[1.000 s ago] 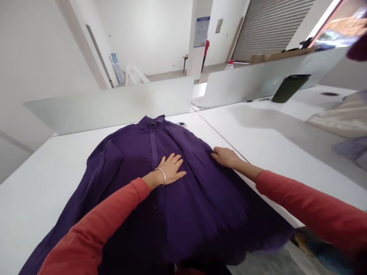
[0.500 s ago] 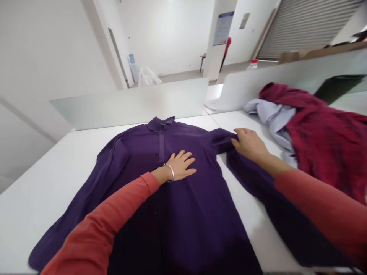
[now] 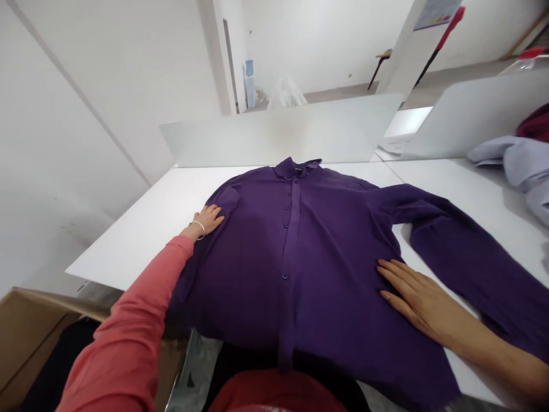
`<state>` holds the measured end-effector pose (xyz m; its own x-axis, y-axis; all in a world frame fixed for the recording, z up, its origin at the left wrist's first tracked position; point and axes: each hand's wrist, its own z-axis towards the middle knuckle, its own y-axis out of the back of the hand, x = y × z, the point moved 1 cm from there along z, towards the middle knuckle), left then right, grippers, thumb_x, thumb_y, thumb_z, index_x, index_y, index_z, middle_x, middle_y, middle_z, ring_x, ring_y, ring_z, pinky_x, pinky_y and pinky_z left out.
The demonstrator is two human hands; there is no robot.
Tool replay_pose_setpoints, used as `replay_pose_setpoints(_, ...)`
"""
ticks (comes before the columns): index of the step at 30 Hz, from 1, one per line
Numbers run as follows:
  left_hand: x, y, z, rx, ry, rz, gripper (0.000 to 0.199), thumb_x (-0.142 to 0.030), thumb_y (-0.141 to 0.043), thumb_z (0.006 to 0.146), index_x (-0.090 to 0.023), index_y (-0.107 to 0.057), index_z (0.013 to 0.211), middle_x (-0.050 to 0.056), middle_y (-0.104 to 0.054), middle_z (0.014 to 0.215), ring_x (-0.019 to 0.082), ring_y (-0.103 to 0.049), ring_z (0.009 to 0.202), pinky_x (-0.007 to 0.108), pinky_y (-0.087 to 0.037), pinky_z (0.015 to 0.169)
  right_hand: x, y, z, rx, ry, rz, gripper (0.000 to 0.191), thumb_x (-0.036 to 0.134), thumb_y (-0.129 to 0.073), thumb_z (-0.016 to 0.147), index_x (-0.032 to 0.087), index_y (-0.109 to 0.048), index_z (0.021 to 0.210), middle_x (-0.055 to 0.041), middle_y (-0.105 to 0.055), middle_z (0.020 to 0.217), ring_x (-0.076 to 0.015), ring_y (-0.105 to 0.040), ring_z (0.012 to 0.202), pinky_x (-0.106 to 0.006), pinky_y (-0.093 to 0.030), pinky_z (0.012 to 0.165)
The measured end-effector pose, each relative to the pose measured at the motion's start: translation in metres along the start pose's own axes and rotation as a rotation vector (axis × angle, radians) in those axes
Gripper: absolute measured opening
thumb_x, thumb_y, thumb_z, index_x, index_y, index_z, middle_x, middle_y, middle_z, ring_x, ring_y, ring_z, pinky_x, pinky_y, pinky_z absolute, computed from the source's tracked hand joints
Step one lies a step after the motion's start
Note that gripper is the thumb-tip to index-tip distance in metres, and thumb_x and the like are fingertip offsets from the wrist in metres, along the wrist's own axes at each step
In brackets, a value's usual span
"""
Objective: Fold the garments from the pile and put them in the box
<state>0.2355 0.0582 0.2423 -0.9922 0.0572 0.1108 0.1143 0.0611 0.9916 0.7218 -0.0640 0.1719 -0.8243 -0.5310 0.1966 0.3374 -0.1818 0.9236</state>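
A purple button-up shirt [image 3: 338,240] lies front up on the white table [image 3: 141,223], its collar at the far side and its lower hem hanging over the near edge. My left hand [image 3: 208,219] rests open on the sleeve at the shirt's left side, fingers a little apart. On the lower right of the shirt front, my right hand [image 3: 412,292] lies flat with fingers stretched out. The sleeve on the right bends outward across the table, partly behind my right forearm.
Grey-white cloth [image 3: 514,163] and a dark red garment [image 3: 536,123] lie at the far right. A frosted divider [image 3: 274,134] stands along the table's back edge. Below left is an open cardboard box [image 3: 47,300] with dark cloth inside.
My left hand has gone from the shirt's middle to its left sleeve. My right hand has let go of the right sleeve near the shoulder and come down onto the shirt's side. The view has swung left.
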Motion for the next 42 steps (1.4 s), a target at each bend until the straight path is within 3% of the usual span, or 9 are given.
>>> replay_pose_setpoints(4, 0.029, 0.009, -0.007, -0.018, 0.160, 0.038, 0.045, -0.040, -0.027, 0.085, -0.019, -0.038, 0.123, 0.011, -0.034, 0.132, 0.030, -0.031, 0.118, 0.053, -0.034, 0.088, 0.000, 0.005, 0.005, 0.036, -0.041, 0.022, 0.051, 0.053, -0.033, 0.076, 0.019, -0.055, 0.107, -0.0102, -0.048, 0.121, -0.0286, -0.039, 0.116, -0.048, -0.034, 0.096)
replay_pose_setpoints(7, 0.029, 0.017, -0.029, -0.106, 0.093, 0.064, 0.044, -0.036, -0.032, 0.084, -0.019, -0.038, 0.124, 0.011, -0.033, 0.132, 0.029, -0.031, 0.118, 0.051, -0.036, 0.088, 0.012, 0.023, 0.000, 0.044, -0.126, 0.082, 0.048, 0.054, -0.036, 0.073, 0.019, -0.056, 0.099, -0.0134, -0.051, 0.115, -0.0302, -0.041, 0.114, -0.047, -0.033, 0.098)
replay_pose_setpoints(12, 0.002, 0.010, -0.101, -0.260, -0.343, -0.005, 0.046, -0.041, -0.029, 0.084, -0.017, -0.045, 0.119, 0.011, -0.038, 0.128, 0.022, -0.030, 0.121, 0.040, -0.030, 0.100, 0.048, 0.073, -0.055, -0.041, -0.689, 0.363, 0.037, 0.059, -0.043, 0.066, 0.027, -0.057, 0.082, -0.0084, -0.062, 0.091, -0.0276, -0.058, 0.086, -0.040, -0.048, 0.079)
replay_pose_setpoints(17, -0.008, -0.022, -0.145, -0.197, -0.403, -0.038, 0.049, -0.047, -0.026, 0.084, -0.020, -0.048, 0.117, 0.008, -0.042, 0.128, 0.026, -0.031, 0.122, 0.042, -0.034, 0.097, 0.066, 0.074, -0.126, -0.086, -1.091, 0.720, 0.042, 0.066, -0.053, 0.055, 0.028, -0.064, 0.067, -0.0084, -0.065, 0.079, -0.0310, -0.060, 0.078, -0.043, -0.049, 0.078)
replay_pose_setpoints(21, -0.011, -0.032, -0.144, -0.178, -0.351, -0.021, 0.052, -0.048, -0.023, 0.084, -0.017, -0.046, 0.119, 0.008, -0.041, 0.129, 0.026, -0.031, 0.122, 0.041, -0.034, 0.096, 0.072, 0.037, -0.144, -0.035, -1.086, 0.803, 0.042, 0.062, -0.059, 0.056, 0.025, -0.067, 0.075, -0.0086, -0.064, 0.093, -0.0308, -0.057, 0.092, -0.044, -0.041, 0.090)
replay_pose_setpoints(24, -0.013, -0.029, -0.141, -0.160, -0.349, -0.020, 0.053, -0.047, -0.023, 0.084, -0.015, -0.045, 0.120, 0.009, -0.040, 0.130, 0.026, -0.030, 0.122, 0.041, -0.032, 0.098, 0.085, 0.007, -0.133, -0.100, -0.995, 1.012, 0.045, 0.056, -0.063, 0.057, 0.023, -0.063, 0.088, -0.0080, -0.061, 0.104, -0.0265, -0.053, 0.102, -0.041, -0.040, 0.091)
replay_pose_setpoints(27, -0.015, -0.026, -0.142, -0.137, -0.353, -0.030, 0.052, -0.045, -0.025, 0.084, -0.013, -0.045, 0.119, 0.011, -0.040, 0.129, 0.025, -0.029, 0.122, 0.041, -0.031, 0.098, 0.097, -0.008, -0.122, -0.122, -0.941, 1.258, 0.038, 0.051, -0.065, 0.060, 0.022, -0.064, 0.084, -0.0070, -0.062, 0.101, -0.0239, -0.055, 0.099, -0.038, -0.044, 0.087)
replay_pose_setpoints(37, -0.034, -0.019, -0.158, -0.115, -0.390, -0.071, 0.052, -0.045, -0.022, 0.084, -0.015, -0.045, 0.119, 0.009, -0.040, 0.129, 0.022, -0.031, 0.122, 0.039, -0.027, 0.102, 0.069, 0.022, -0.145, -0.217, -1.092, 1.273, 0.019, 0.039, -0.069, 0.051, 0.027, -0.062, 0.064, -0.0024, -0.066, 0.082, -0.0250, -0.061, 0.081, -0.039, -0.052, 0.073)
replay_pose_setpoints(42, -0.002, -0.015, -0.164, -0.144, -0.371, -0.035, 0.054, -0.046, -0.021, 0.083, -0.011, -0.050, 0.112, 0.013, -0.046, 0.120, 0.022, -0.042, 0.112, 0.034, -0.031, 0.101, 0.074, 0.025, -0.143, -0.059, -1.099, 1.229, 0.027, 0.048, -0.068, 0.050, 0.025, -0.061, 0.064, -0.0041, -0.065, 0.078, -0.0250, -0.060, 0.078, -0.038, -0.051, 0.072)
